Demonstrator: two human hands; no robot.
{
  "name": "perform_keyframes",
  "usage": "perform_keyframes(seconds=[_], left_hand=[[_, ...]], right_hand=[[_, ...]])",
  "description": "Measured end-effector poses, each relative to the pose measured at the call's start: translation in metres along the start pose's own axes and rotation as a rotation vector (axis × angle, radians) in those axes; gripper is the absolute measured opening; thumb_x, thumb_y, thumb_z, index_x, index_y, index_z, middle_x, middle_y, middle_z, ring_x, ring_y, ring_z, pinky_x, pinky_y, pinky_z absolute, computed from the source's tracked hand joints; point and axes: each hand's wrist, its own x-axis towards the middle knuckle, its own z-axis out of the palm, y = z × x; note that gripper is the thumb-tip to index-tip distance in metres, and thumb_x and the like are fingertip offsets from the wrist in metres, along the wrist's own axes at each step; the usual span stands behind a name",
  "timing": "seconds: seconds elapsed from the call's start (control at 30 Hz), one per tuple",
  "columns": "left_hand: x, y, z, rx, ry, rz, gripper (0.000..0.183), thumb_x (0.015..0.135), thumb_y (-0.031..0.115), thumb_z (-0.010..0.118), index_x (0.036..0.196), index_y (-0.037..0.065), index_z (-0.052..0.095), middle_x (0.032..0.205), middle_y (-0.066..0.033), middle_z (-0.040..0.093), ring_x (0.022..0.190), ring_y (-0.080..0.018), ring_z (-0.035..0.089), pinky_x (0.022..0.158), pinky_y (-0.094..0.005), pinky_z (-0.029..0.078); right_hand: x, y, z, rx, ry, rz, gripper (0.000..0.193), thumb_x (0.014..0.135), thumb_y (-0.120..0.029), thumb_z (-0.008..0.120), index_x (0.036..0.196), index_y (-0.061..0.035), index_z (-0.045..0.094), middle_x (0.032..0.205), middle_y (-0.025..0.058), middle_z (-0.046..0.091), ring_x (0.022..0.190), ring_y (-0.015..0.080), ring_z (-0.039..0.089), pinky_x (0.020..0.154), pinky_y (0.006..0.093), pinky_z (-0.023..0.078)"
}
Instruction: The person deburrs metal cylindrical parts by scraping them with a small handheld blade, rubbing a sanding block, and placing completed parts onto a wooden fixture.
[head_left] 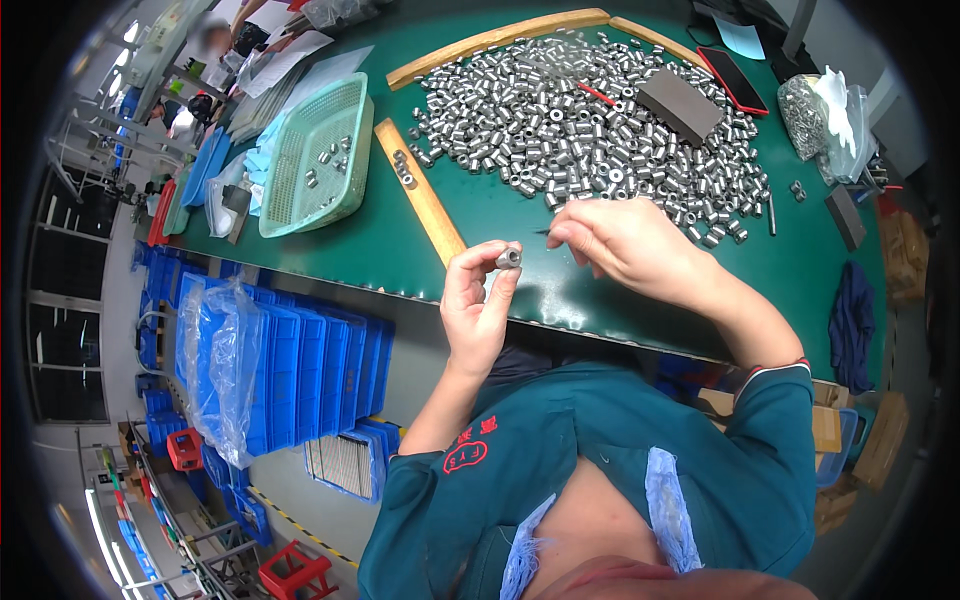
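Observation:
My left hand [478, 300] is raised over the near table edge and pinches a small grey metal bushing [509, 258] between thumb and fingertips. My right hand [625, 243] hovers just right of it, its fingers pinched on a thin dark pin [541, 232] whose tip points at the bushing. Behind the hands a large heap of metal bushings [590, 130] covers the green table [500, 215].
A green plastic basket [318, 155] with a few bushings stands at the left. Wooden strips [422, 195] border the heap. A dark grey block [680, 103] and a red pen [597, 94] lie on the heap. Stacked blue bins [285, 375] stand on the floor at the left.

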Motion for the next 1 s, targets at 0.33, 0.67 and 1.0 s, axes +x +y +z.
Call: perform_keyframes(seconds=[0.33,0.67,1.0], left_hand=[[0.000,-0.002,0.004,0.255,-0.024,0.194,0.023,0.082,-0.004,0.061,0.103,0.000,0.054,0.102,-0.0142,0.061,0.095,-0.0210,0.060,0.082,-0.0307,0.048],[0.002,-0.007,0.003,0.470,-0.064,0.464,0.028,0.076,-0.007,0.065,0.101,0.000,0.054,0.095,-0.0159,0.062,0.089,-0.0293,0.063,0.077,-0.0344,0.051],[0.008,-0.009,0.008,0.582,-0.002,0.669,0.027,0.077,-0.002,0.068,0.100,0.002,0.054,0.092,-0.0139,0.063,0.082,-0.0284,0.064,0.076,-0.0345,0.051]], right_hand=[[-0.002,0.008,0.026,-0.405,0.145,-0.272,0.040,0.086,-0.047,0.054,0.076,-0.0079,0.052,0.062,0.0072,0.055,0.056,0.0257,0.061,0.046,0.0359,0.047],[-0.003,0.005,0.026,-0.541,0.264,-0.316,0.048,0.079,-0.055,0.059,0.069,-0.0084,0.052,0.057,0.0059,0.053,0.052,0.0227,0.060,0.043,0.0323,0.046],[0.000,0.001,0.021,0.090,-0.271,0.168,0.059,0.088,-0.055,0.049,0.064,-0.0015,0.055,0.051,0.0150,0.052,0.049,0.0310,0.055,0.050,0.0400,0.043]])
